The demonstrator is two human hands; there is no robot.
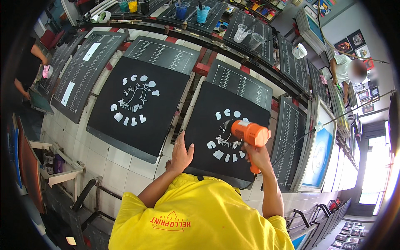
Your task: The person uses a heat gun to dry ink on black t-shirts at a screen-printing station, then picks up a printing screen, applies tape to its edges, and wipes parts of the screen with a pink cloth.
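An orange heat gun (251,132) is gripped in my right hand (258,156), its dark nozzle pointing left. It hovers over a black fabric panel (204,109) printed with white letters and a line drawing, and hides part of that print. The panel lies flat on a dark board. Beside the panel's left edge is my left hand (181,155), fingers stretched and thumb apart, holding nothing; whether it touches the edge I cannot tell. A second black fabric panel (166,106) with the same white print lies on the board to the left.
More dark ruled boards (91,68) stand in a row on both sides. A dark rail (183,36) runs behind them, with plastic cups (203,15) beyond. Framed screens (318,154) lean at the right. One person (343,68) stands far right, another (31,62) far left.
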